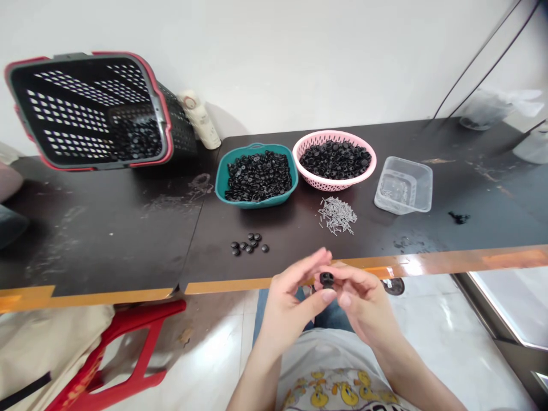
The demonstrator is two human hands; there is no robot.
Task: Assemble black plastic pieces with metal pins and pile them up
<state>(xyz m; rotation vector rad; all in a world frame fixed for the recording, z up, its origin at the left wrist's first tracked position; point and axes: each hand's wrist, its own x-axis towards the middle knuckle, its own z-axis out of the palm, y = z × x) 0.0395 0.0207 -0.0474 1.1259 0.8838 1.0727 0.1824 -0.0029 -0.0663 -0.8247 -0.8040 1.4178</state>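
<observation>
Both hands meet just in front of the table's near edge. My left hand (295,297) and my right hand (362,297) pinch one small black round part (327,279) between their fingertips. On the dark table (128,228) ahead lie a small cluster of black round parts (249,243) and a loose pile of short metal pins (337,215). Behind them stand a teal bowl (220,180) and a pink basket (299,154), each filled with black parts.
A clear plastic tub (422,191) sits right of the pink basket. A black and red crate (92,108) lies tipped on the table's left, a white roll (199,117) beside it. A red stool (124,348) stands below left. A clear bag (492,108) rests far right.
</observation>
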